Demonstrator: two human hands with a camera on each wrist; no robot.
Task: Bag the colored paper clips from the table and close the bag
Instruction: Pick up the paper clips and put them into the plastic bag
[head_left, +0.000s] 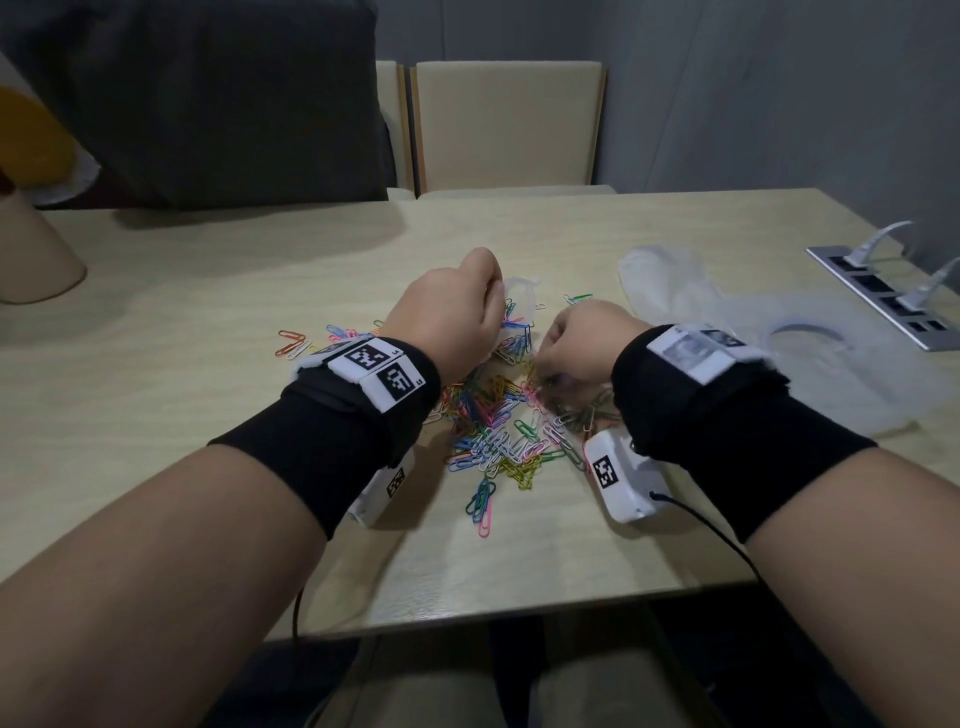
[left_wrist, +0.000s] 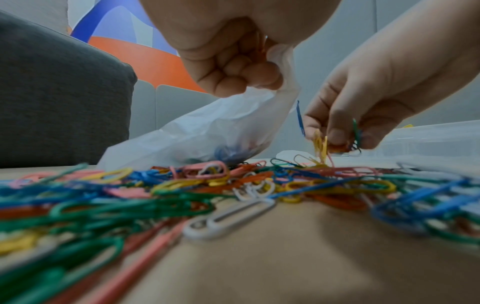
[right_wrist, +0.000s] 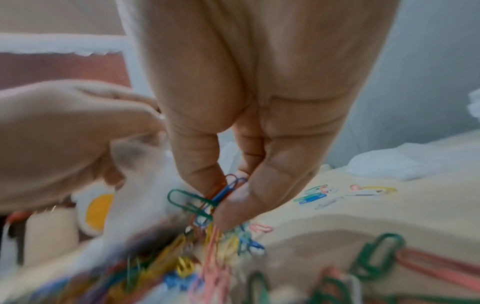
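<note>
A heap of colored paper clips (head_left: 498, 421) (left_wrist: 207, 185) lies in the middle of the table (head_left: 208, 312). My left hand (head_left: 457, 312) (left_wrist: 233, 67) grips the top edge of a thin clear plastic bag (left_wrist: 202, 133) (head_left: 519, 296), which sags onto the table behind the heap with some clips inside. My right hand (head_left: 576, 343) (left_wrist: 337, 142) (right_wrist: 223, 197) pinches a small bunch of clips (right_wrist: 205, 201) just above the heap, to the right of the bag.
More clear plastic bags (head_left: 779, 332) lie at the right. A metal socket strip (head_left: 883, 296) with plugs sits at the far right edge. A beige cup (head_left: 36, 249) stands at the left. Stray clips (head_left: 293, 343) lie left of the heap. Chairs (head_left: 509, 124) stand behind the table.
</note>
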